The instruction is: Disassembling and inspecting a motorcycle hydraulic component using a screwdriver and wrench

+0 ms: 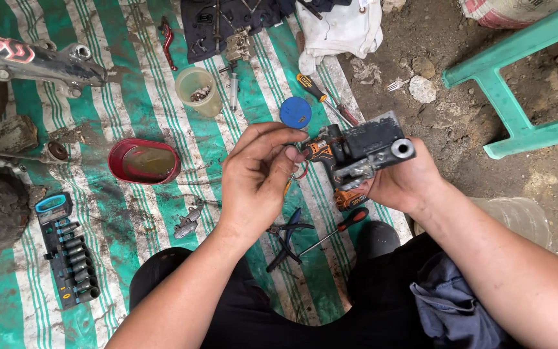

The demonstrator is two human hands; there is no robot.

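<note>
My right hand grips a dirty black and orange power drill body from below, its metal chuck end pointing right. My left hand is at the drill's left end, its fingers pinching thin red and yellow wires that come out of the housing. Both hands hover over a green and white striped tarp. Below them on the tarp lie dark-handled pliers and a screwdriver with a red and black handle.
A socket set in a black holder lies left. A red oval dish, plastic cup, blue round lid, yellow-handled screwdriver, syringe and white cloth sit further off. A green plastic stool stands on dirt, right.
</note>
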